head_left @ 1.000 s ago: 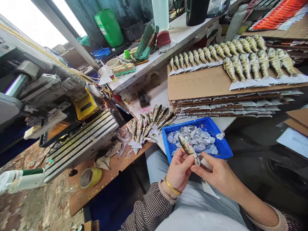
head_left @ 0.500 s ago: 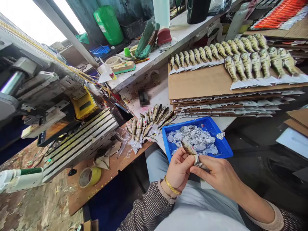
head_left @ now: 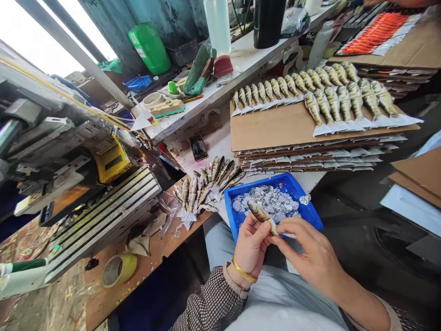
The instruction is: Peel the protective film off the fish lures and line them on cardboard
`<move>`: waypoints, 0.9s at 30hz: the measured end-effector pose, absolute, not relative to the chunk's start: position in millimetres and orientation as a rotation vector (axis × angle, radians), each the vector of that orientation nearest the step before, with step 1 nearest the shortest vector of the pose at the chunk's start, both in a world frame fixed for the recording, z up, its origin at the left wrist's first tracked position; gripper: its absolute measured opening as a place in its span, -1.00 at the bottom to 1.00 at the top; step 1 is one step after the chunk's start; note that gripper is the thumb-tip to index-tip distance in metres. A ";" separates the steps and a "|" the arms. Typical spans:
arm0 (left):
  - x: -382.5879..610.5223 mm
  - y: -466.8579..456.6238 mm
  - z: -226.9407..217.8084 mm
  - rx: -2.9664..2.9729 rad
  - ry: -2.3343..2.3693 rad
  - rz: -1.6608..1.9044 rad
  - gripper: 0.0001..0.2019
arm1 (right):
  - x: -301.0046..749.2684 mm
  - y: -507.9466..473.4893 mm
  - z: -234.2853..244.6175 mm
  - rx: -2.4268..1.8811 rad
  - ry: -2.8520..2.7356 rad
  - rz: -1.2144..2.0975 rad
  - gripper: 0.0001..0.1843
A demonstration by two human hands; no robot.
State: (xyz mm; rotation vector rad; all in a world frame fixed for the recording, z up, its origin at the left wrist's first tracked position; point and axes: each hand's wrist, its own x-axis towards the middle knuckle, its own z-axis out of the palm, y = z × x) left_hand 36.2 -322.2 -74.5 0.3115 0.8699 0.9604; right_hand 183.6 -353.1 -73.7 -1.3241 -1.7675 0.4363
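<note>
A fish-shaped lure (head_left: 261, 213) with a dark back and pale belly is tilted up to the left over the near side of a blue tray (head_left: 313, 216). My left hand (head_left: 251, 243) grips its body between thumb and fingers. At the tail end, my right hand (head_left: 303, 241) is closed with thumb and fingertips on the lure, partly hiding the tail. Crumpled silvery foil scraps (head_left: 272, 198) lie in the tray. Left of it, a pile of similar lures (head_left: 198, 186) with white tails rests on the bench.
Cardboard sheets (head_left: 265, 131) stacked at the back right carry rows of larger fish lures (head_left: 344, 103). Orange lures (head_left: 375, 33) lie farther back. A phone (head_left: 198, 147) sits behind the pile. At left are a slatted metal machine bed (head_left: 103, 220) and a yellow tape roll (head_left: 119, 270).
The view has shifted, so the scene sits a little farther left and lower. Both hands still hold the lure, and the right fingers have moved slightly at its tail.
</note>
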 end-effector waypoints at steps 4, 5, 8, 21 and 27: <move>44.1 -318.4 -78.9 0.362 0.905 0.998 -0.62 | 179.7 -348.9 -69.6 -1.269 -1.770 0.456 -0.82; 46.0 -316.6 -79.8 0.373 0.920 1.009 -0.63 | 181.3 -348.7 -69.4 -1.253 -1.757 0.448 -0.81; 50.5 -307.1 -78.7 0.378 0.984 1.061 -0.61 | 196.8 -346.6 -71.8 -1.253 -1.643 0.452 -0.84; 64.7 -230.3 -24.5 0.682 0.997 1.074 -0.63 | 285.4 -291.6 -143.1 -1.551 -1.540 0.464 -0.76; 124.7 -141.0 3.3 1.055 0.875 0.993 -0.69 | 284.6 -285.6 -142.9 -1.429 -1.597 0.356 -0.79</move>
